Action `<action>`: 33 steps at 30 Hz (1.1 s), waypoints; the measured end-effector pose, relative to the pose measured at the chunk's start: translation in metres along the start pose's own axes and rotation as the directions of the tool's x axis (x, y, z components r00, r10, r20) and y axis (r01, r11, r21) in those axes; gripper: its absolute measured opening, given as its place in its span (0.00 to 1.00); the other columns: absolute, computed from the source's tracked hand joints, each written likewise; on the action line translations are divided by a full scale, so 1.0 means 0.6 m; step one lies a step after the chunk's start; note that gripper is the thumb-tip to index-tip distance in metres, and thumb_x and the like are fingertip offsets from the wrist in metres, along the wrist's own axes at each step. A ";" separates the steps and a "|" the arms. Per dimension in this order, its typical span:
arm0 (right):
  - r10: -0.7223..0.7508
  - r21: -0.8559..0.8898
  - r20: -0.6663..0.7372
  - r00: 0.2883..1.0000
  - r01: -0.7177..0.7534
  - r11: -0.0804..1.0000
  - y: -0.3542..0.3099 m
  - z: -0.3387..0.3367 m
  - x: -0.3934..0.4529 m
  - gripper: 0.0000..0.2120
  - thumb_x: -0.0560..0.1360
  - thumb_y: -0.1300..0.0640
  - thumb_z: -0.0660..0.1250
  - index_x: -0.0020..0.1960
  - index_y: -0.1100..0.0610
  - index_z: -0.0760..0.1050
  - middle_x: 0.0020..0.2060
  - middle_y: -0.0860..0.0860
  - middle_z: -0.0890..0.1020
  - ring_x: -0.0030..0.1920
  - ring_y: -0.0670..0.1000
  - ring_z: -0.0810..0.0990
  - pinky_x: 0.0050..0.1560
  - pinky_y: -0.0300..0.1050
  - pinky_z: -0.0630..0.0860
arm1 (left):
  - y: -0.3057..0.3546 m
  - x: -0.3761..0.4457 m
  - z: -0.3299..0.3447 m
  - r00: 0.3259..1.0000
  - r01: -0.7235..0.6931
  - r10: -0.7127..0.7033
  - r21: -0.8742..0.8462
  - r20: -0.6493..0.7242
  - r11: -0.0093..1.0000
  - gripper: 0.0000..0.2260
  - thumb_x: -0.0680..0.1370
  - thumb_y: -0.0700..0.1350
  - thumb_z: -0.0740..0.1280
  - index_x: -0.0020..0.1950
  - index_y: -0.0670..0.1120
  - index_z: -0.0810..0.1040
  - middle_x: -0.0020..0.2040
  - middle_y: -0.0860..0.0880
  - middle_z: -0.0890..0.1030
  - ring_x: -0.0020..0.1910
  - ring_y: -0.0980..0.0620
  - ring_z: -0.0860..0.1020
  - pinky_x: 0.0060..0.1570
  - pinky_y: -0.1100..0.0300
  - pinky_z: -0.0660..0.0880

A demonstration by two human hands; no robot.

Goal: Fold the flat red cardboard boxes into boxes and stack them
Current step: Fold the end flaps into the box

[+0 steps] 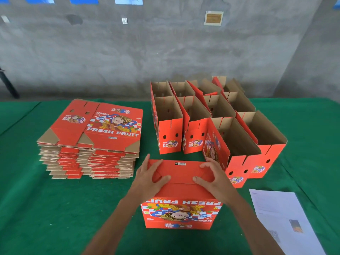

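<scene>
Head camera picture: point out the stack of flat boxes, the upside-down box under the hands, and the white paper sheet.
stack of flat boxes [103,126], head view, top sheet's printed face.
upside-down box [181,173], head view, folded bottom flaps.
paper sheet [279,214], head view, middle of page.

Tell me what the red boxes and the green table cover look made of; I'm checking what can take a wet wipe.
The flat red boxes look like corrugated cardboard: printed, slightly glossy red outside, raw brown on the flaps and stacked edges. The folded boxes show the same plain brown inside. The green table cover looks like matte felt or fabric, with soft creases and specks of lint; the exact fibre cannot be told.
</scene>
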State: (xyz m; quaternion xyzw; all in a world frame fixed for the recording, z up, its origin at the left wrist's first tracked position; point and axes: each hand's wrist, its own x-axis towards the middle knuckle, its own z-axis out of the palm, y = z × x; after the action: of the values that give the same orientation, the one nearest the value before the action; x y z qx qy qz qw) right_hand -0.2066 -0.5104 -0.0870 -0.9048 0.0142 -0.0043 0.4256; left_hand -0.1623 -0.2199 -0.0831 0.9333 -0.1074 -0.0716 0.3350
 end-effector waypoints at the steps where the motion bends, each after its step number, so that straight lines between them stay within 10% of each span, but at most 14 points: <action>1: 0.006 -0.015 0.002 1.000 -0.006 1.000 -0.001 0.002 0.000 0.29 0.70 0.30 0.72 0.67 0.36 0.66 0.77 0.37 0.59 0.74 0.49 0.65 0.70 0.56 0.72 | 0.005 0.001 0.003 0.999 0.047 -0.047 0.045 0.008 0.998 0.37 0.75 0.72 0.64 0.81 0.66 0.55 0.83 0.58 0.40 0.81 0.44 0.58 0.74 0.39 0.67; 8: 0.094 -0.341 -0.079 0.992 -0.116 0.933 -0.024 0.017 0.021 0.56 0.69 0.35 0.77 0.82 0.50 0.44 0.78 0.52 0.57 0.73 0.61 0.69 0.68 0.60 0.74 | 0.039 0.017 0.023 0.950 0.312 -0.286 0.336 -0.125 0.889 0.45 0.73 0.75 0.64 0.82 0.64 0.43 0.80 0.41 0.54 0.66 0.38 0.78 0.58 0.45 0.77; 13: 0.265 0.136 -0.166 0.950 -0.244 0.960 -0.015 0.002 0.022 0.45 0.72 0.19 0.50 0.76 0.49 0.63 0.71 0.54 0.73 0.67 0.54 0.77 0.66 0.62 0.76 | 0.034 0.007 0.014 0.958 0.273 -0.240 0.239 -0.156 0.932 0.31 0.80 0.73 0.46 0.80 0.61 0.54 0.76 0.45 0.65 0.65 0.38 0.77 0.61 0.40 0.75; 17: 0.662 0.326 0.206 0.721 -0.688 0.648 0.020 -0.011 0.020 0.43 0.75 0.21 0.42 0.61 0.54 0.76 0.48 0.55 0.86 0.49 0.55 0.85 0.43 0.49 0.83 | 0.024 -0.005 0.008 0.953 0.266 -0.228 0.192 -0.198 0.945 0.27 0.82 0.69 0.47 0.78 0.60 0.57 0.73 0.46 0.68 0.62 0.39 0.79 0.58 0.41 0.77; 24: 0.711 0.058 0.498 0.496 -0.838 0.543 0.088 -0.012 0.012 0.48 0.73 0.21 0.46 0.61 0.61 0.79 0.57 0.62 0.83 0.56 0.63 0.83 0.44 0.51 0.83 | 0.016 -0.034 0.018 0.950 0.213 -0.171 0.144 -0.260 0.966 0.24 0.81 0.69 0.46 0.74 0.61 0.60 0.69 0.48 0.71 0.54 0.39 0.82 0.54 0.42 0.78; 28: 0.611 0.142 0.600 0.516 -0.820 0.554 0.085 -0.020 0.006 0.46 0.59 0.15 0.55 0.48 0.55 0.81 0.48 0.56 0.81 0.45 0.56 0.79 0.44 0.47 0.80 | 0.014 -0.048 0.013 0.935 0.206 -0.173 0.076 -0.309 0.976 0.24 0.81 0.70 0.46 0.72 0.62 0.62 0.71 0.47 0.70 0.55 0.38 0.82 0.55 0.39 0.78; 33: 0.432 0.385 0.496 0.753 -0.637 0.667 0.039 -0.054 -0.007 0.42 0.63 0.18 0.66 0.63 0.48 0.77 0.45 0.58 0.81 0.40 0.54 0.79 0.47 0.53 0.84 | 0.002 -0.066 0.002 0.889 0.166 -0.266 -0.278 -0.374 0.946 0.19 0.80 0.71 0.51 0.62 0.63 0.69 0.61 0.51 0.75 0.52 0.44 0.79 0.56 0.43 0.74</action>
State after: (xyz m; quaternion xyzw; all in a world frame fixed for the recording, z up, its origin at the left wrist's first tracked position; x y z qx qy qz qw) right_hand -0.2121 -0.5500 -0.0844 -0.6877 0.2035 0.2866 0.6352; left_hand -0.2008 -0.2115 -0.0809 0.8866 0.0791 0.0746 0.4495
